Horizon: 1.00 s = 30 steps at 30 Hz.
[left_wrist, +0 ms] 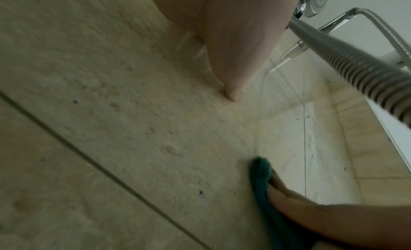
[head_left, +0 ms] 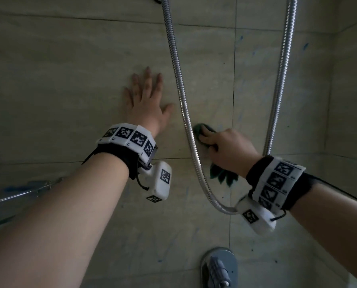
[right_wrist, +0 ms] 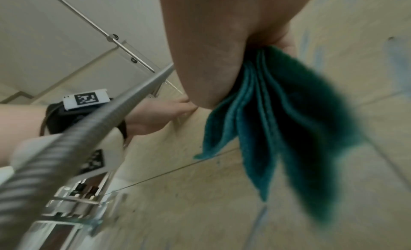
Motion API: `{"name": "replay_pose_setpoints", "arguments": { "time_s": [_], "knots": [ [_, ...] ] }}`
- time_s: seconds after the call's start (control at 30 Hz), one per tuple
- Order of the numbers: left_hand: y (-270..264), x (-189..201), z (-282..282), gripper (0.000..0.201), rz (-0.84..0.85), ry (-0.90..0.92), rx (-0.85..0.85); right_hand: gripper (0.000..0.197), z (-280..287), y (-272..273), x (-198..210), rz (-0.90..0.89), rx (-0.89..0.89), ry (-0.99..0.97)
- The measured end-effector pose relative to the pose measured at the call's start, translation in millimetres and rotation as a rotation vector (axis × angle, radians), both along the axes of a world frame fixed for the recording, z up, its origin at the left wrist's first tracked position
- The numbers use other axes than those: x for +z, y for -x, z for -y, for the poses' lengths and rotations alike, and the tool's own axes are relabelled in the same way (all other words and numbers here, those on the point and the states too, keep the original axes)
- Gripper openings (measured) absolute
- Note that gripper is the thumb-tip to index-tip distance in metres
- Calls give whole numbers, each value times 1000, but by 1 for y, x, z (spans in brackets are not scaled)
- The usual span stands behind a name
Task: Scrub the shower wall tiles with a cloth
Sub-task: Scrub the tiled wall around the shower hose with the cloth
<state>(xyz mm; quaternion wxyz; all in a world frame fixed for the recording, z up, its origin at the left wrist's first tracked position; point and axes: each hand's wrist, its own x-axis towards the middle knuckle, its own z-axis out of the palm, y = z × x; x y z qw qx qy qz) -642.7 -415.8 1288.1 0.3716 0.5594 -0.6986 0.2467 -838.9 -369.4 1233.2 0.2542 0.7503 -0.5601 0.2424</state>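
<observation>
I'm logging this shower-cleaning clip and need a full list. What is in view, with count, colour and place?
wall tiles: several, beige with small blue marks, across the whole wall.
cloth: one, dark green, folded, pressed to the tile beside the hose.
shower hose: one, silver metal, hanging in a loop between the hands.
shower head: one, chrome, high up, seen from the left wrist.
mixer tap: one, chrome, low on the wall.
glass shelf: one, clear with metal rail, at left.
left hand: flat on the tile, fingers spread.
right hand: grips the cloth.
</observation>
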Motion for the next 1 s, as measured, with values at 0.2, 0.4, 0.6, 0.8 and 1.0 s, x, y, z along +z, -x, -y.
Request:
{"name": "replay_pose_setpoints", "arguments": {
  "time_s": [0.2,0.4,0.6,0.8,1.0],
  "knots": [
    [-2,-1,1,78,4,1,-39,48,12,26,54,440,18,186],
    [0,-6,3,73,5,43,-1,48,10,7,23,341,11,151],
    [5,-10,4,72,-7,33,-23,47,3,15,24,197,-105,132],
    [5,-13,3,72,15,40,14,55,13,18,44,314,-112,201],
    [13,-25,2,71,14,37,-19,53,7,-7,-31,-23,-8,155]
  ]
}}
